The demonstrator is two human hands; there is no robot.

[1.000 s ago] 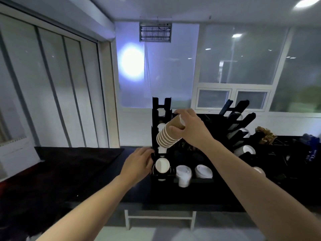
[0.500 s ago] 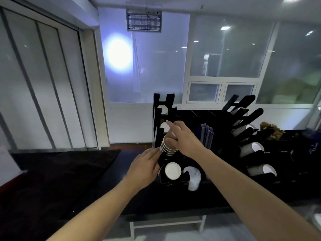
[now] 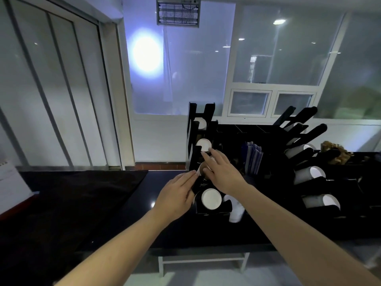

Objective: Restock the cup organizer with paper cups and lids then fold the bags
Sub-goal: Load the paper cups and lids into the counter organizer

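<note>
A black cup organizer point(image 3: 243, 131) stands on the dark counter point(image 3: 175, 230). Its left column holds paper cups lying on their sides, among them one with its white bottom toward me point(image 3: 210, 198) and another higher up point(image 3: 204, 145). My right hand point(image 3: 222, 174) holds a short stack of brown paper cups point(image 3: 200, 169) between thumb and fingers, most of it sunk into a middle slot of that column. My left hand point(image 3: 177, 195) lies with straight fingers against the organizer's left side, just under the stack. White lids point(image 3: 235, 209) sit low in the middle section.
The organizer's right column carries grey cups on their sides point(image 3: 309, 174). Blue packets point(image 3: 253, 157) stand in the middle compartment. A brown crumpled thing point(image 3: 336, 151) lies at the far right. A black cloth point(image 3: 72, 193) covers the counter's left part, next to a white box point(image 3: 10, 182).
My right hand has come down and pushed the brown cup stack deeper into the slot, so less of it shows. My left hand stays at the organizer's left side.
</note>
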